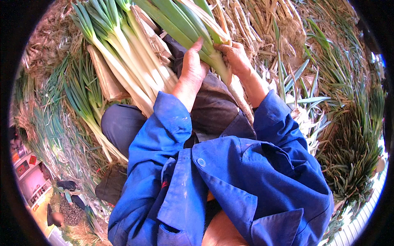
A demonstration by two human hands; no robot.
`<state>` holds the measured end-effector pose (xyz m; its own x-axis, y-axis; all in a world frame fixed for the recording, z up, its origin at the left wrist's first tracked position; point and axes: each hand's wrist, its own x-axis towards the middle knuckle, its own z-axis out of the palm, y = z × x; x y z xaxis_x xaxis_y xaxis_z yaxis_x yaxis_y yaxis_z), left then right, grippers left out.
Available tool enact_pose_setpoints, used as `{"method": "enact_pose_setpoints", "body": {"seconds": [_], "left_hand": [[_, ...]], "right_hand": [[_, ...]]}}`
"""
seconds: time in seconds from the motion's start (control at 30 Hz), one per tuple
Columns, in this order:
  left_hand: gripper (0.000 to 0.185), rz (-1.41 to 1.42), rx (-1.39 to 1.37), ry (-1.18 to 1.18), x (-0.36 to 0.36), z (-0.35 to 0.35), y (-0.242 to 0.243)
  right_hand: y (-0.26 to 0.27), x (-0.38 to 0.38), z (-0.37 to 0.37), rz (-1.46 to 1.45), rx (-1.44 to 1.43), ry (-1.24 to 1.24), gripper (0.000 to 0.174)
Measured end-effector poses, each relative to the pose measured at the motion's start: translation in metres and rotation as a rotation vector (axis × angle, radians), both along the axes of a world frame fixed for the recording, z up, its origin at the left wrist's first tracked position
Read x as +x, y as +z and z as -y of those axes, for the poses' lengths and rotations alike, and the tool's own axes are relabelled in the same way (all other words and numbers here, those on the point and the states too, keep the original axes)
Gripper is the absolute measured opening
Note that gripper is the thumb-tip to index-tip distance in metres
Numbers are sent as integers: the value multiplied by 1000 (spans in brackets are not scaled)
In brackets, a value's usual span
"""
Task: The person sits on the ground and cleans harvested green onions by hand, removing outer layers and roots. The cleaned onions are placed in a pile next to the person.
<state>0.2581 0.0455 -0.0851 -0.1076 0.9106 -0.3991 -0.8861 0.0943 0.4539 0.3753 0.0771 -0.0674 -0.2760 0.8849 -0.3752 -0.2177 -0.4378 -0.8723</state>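
Note:
Across my lap lies a large green onion stalk [220, 63], its green leaves pointing up and away and its dry-skinned lower end towards my jacket. My left hand [194, 63] grips it where the leaves meet the stem, thumb on the leaves. My right hand [235, 58] has its fingers closed on the stalk's right side, at a dry, pale outer leaf [212, 21]. To the left, several cleaned green onions [132, 58] with white stems lie side by side, their lower ends partly hidden by my left sleeve.
Unpeeled onions with dry stems and roots [246, 21] are piled ahead. Stripped leaves [307, 120] lie at right, beside a long heap of green leaves [354, 123]. More onions [89, 113] lie at left. Another person [69, 209] is at the lower left.

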Motion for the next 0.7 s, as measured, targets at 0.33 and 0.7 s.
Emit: {"method": "enact_pose_setpoints", "body": {"seconds": [0.33,0.7], "left_hand": [[40,-24,84,-23,-14,0,1],[60,-199,-41,123,-41,-34,10]], "right_hand": [[-50,31,11,-426,-261,-280,27],[-14,30,15,-771,-99,-70,14]]}}
